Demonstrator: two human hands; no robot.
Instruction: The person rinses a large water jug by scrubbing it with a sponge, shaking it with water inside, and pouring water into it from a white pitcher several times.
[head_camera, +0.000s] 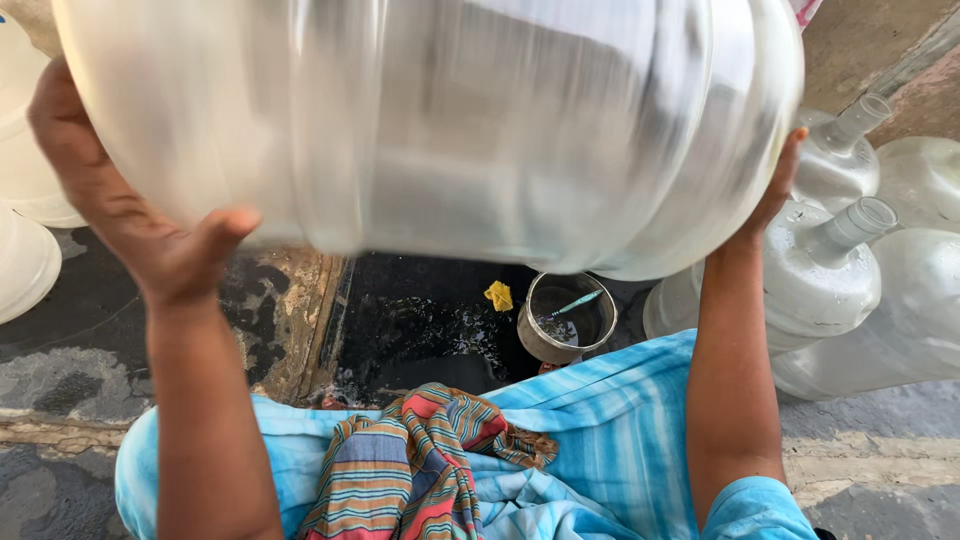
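While both hands grip a big clear water jug (430, 120) aloft | left hand (130, 210), right hand (775, 185) flat-palmed | risk: wet plastic slipping onto metal pot (565, 320) below

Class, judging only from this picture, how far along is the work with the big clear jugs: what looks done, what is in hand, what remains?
Done: cannot tell; no jug shows as finished. In hand: the left hand and right hand hold a big clear jug raised, blurred by motion, above a metal pot and yellow sponge. Left: other jugs lie at the right.
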